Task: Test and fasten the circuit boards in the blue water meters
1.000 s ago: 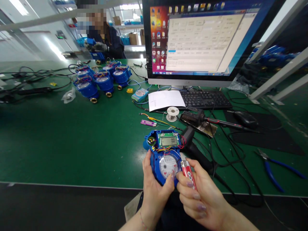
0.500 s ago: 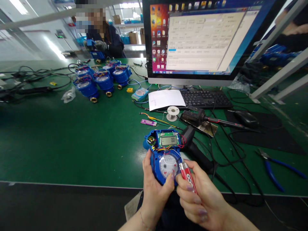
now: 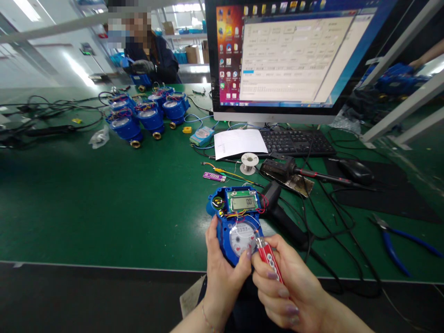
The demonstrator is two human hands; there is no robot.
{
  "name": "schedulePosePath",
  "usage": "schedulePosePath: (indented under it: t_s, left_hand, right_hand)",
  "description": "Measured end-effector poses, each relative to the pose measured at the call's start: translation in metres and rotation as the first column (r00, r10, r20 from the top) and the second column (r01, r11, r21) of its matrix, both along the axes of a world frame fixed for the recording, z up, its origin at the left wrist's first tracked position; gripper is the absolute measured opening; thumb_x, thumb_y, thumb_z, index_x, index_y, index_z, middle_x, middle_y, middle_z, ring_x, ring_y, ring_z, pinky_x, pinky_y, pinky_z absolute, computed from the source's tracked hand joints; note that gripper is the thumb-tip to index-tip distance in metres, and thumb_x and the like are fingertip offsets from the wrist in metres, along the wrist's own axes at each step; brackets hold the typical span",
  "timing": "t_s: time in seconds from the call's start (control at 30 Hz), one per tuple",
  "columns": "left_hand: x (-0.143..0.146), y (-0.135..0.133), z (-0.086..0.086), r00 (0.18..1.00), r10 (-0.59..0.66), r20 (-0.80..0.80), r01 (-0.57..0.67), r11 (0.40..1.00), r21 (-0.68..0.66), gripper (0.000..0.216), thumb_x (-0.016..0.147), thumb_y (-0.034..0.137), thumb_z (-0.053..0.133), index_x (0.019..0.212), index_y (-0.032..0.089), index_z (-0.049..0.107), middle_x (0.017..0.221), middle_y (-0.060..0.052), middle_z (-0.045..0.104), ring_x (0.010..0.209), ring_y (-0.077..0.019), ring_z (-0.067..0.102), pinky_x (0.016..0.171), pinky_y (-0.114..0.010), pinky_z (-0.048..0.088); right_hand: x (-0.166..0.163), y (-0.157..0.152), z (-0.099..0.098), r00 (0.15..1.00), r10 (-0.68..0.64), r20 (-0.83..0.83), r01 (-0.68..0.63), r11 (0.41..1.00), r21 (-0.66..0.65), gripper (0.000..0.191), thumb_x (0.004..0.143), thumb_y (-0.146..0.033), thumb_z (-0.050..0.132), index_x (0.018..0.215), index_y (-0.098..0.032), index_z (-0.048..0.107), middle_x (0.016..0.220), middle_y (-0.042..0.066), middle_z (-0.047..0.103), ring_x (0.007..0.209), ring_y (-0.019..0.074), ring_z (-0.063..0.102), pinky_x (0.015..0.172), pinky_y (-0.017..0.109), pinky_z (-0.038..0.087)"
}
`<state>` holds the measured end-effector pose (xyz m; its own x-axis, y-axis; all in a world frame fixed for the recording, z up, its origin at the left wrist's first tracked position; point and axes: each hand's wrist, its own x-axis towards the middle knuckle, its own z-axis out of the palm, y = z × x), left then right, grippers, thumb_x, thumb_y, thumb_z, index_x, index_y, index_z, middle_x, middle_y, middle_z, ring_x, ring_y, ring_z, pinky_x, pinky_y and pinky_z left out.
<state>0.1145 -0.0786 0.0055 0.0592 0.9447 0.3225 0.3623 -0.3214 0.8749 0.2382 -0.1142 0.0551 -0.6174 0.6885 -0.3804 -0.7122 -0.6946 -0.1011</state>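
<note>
My left hand (image 3: pixel 222 273) grips the lower left side of a blue water meter (image 3: pixel 225 238) at the table's front edge, with the thumb along its lower rim. The meter's top is open, showing a small LCD (image 3: pixel 242 202), a round dial (image 3: pixel 242 237) and thin coloured wires. In my right hand (image 3: pixel 282 277) is a red lighter (image 3: pixel 270 262), its metal top held close to the wires at the dial's right side. A small orange glow shows at the lighter's tip.
Behind the meter lie a purple lighter (image 3: pixel 214 176), a solder spool (image 3: pixel 249 163) and a soldering iron (image 3: pixel 319 177). A black handheld scanner (image 3: pixel 287 222) and blue-handled pliers (image 3: pixel 391 240) are at right. Several meters (image 3: pixel 151 118) stand back left, near a gloved co-worker (image 3: pixel 156 58).
The lighter in my right hand has shifted slightly left and its tip now glows near the wires. My left hand and the meter stay still. A person's arm at far right has moved.
</note>
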Motion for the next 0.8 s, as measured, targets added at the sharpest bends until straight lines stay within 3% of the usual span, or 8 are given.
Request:
schedulePosePath:
  t_s: [0.43,0.8]
  left_hand:
    - [-0.0008,-0.0001,0.0005,0.996,-0.012,0.089,0.019,0.997,-0.072,0.072,0.075,0.035,0.058,0.136,0.021,0.022,0.132,-0.012,0.035,0.123,-0.0284,0.038,0.103,-0.045,0.033]
    - [-0.0001,0.0001,0.0004,0.990,-0.003,0.142,0.019,0.994,-0.111,0.074,0.074,0.036,0.060,0.136,0.020,0.023,0.133,-0.012,0.035,0.124,-0.0279,0.036,0.106,-0.046,0.030]
  right_hand:
    - [0.0040,-0.0011,0.0007,0.998,0.067,0.007,-0.067,0.996,-0.059,0.070,0.084,-0.062,0.004,0.045,-0.016,0.040,0.031,-0.005,0.026,0.021,0.0052,0.024,0.023,0.015,0.017]
    - [0.0002,0.0056,0.0038,0.998,0.039,0.058,-0.035,0.997,-0.061,0.068,0.085,-0.055,0.001,0.043,-0.017,0.038,0.030,-0.004,0.023,0.021,0.0055,0.020,0.022,0.015,0.015]
